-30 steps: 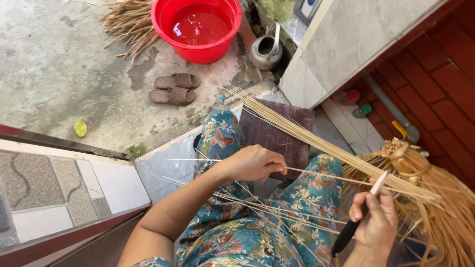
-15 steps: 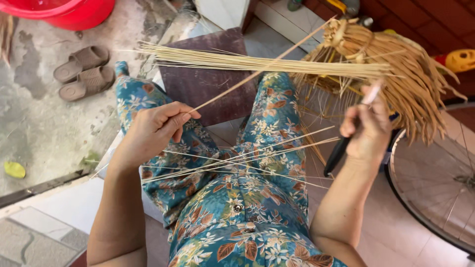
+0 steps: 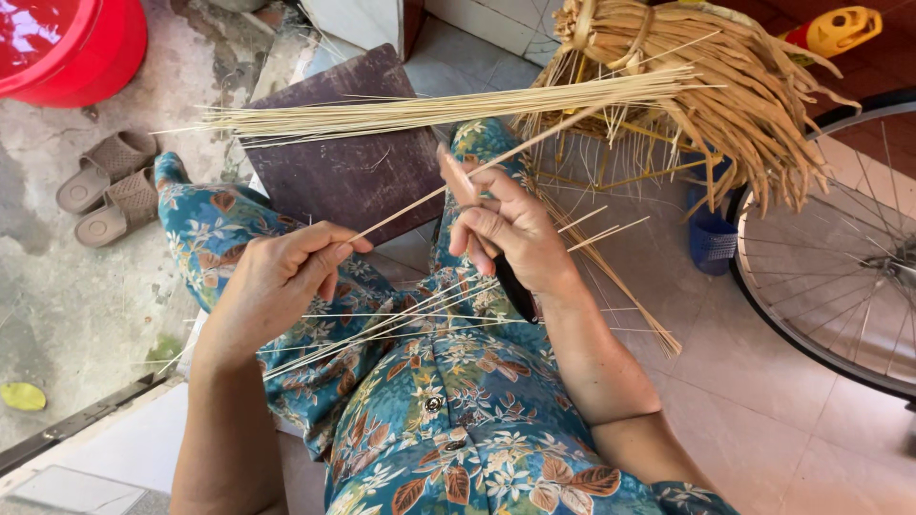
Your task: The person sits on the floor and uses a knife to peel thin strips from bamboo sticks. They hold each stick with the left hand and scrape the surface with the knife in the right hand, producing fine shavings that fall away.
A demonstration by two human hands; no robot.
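Observation:
My left hand [image 3: 286,272] pinches the near end of a thin pale stick [image 3: 448,187] that runs up and right toward a bundle of dry leaf strips [image 3: 706,86]. My right hand [image 3: 506,229] grips a knife with a dark handle [image 3: 515,286], its blade lying against the stick. Several loose thin sticks [image 3: 401,319] lie across my lap, which is covered in blue floral cloth. A sheaf of straight sticks [image 3: 429,110] rests above a dark wooden board [image 3: 343,162].
A red basin [image 3: 67,43] holding water stands at the upper left, with a pair of brown sandals [image 3: 105,186] below it on concrete. A bicycle wheel [image 3: 840,277] is at the right. A blue basket [image 3: 711,238] sits under the leaf bundle.
The view has swung left and closer. My right hand moved with the knife from out at the right to the middle, onto the stick held by my left hand.

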